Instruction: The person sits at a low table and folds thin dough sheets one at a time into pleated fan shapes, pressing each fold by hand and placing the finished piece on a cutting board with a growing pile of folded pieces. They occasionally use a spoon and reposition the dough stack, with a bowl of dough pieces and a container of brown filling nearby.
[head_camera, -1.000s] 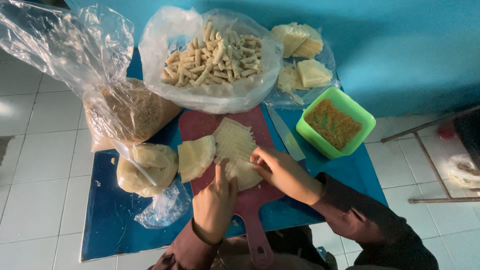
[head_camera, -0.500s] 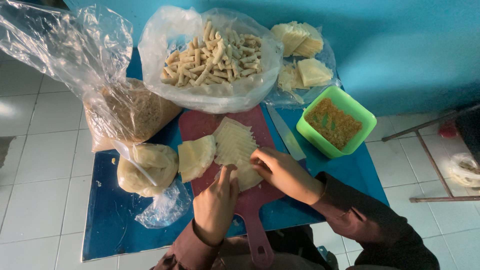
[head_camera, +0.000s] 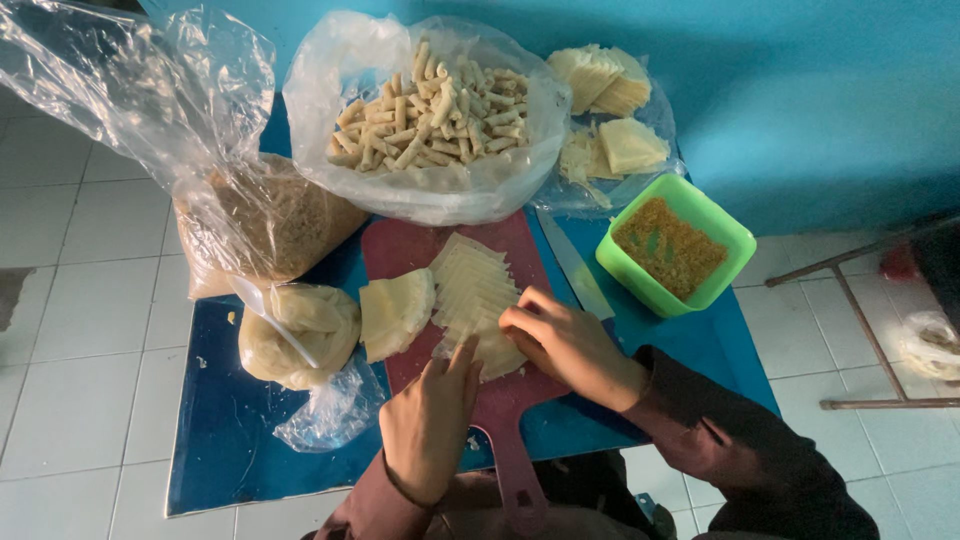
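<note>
On blue mat (head_camera: 230, 440), leftmost: clear crumb bag (head_camera: 250, 220), knotted dough bag (head_camera: 300, 330). Left hand (head_camera: 430, 420) flat, fingers loose, pressing pale wrapper sheet (head_camera: 495, 350) on red cutting board (head_camera: 420, 260); right hand (head_camera: 565, 340) pinches its edge. Big bag of finished rolls (head_camera: 430, 110) looks well filled; fanned wrapper stack (head_camera: 470, 285) remains. Green filling tub (head_camera: 672, 245) rightmost.
</note>
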